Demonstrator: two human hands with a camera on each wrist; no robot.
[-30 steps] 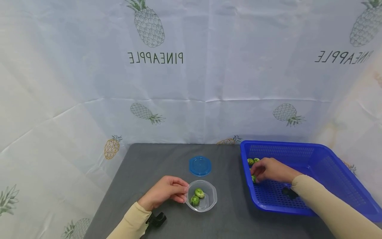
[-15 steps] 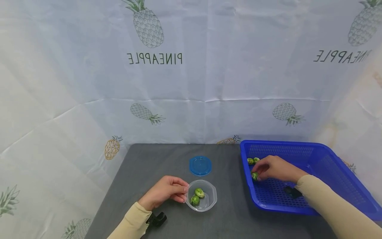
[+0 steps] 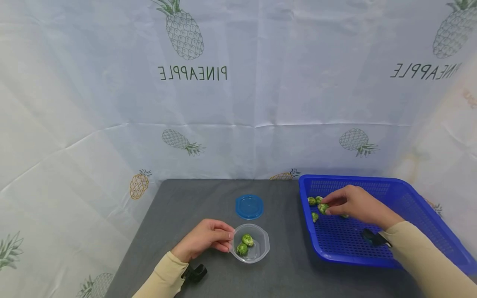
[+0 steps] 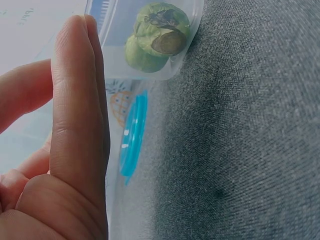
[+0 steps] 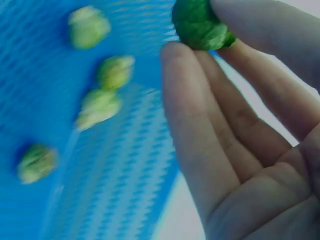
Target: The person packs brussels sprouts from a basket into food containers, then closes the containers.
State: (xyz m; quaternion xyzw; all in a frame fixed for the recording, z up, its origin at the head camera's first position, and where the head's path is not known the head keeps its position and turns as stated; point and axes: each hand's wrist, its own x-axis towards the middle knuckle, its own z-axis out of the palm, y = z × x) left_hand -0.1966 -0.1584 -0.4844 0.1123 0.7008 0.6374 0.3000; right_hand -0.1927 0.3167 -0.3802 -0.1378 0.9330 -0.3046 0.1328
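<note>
My right hand (image 3: 354, 205) pinches a green Brussels sprout (image 5: 200, 25) between thumb and fingertips, over the left part of a blue plastic basket (image 3: 343, 244). More sprouts lie in the basket: a pair by its left wall, one nearer sprout (image 3: 314, 217), and another partly hidden under my hand. With thumb and fingers, my left hand (image 3: 206, 240) holds the left rim of a small clear plastic container (image 3: 257, 253) standing on the grey table. Two sprouts sit inside it; in the left wrist view the nearer sprout (image 4: 162, 30) shows its brown cut stem.
A round blue lid (image 3: 249, 207) lies flat on the table (image 3: 197, 198) just behind the container. The basket takes up the table's right side. A pineapple-print curtain (image 3: 261, 95) hangs behind and along the sides.
My right hand has taken hold of a sprout in the basket and lifted it, moving slightly right and back. The left hand still holds the container in the same place.
</note>
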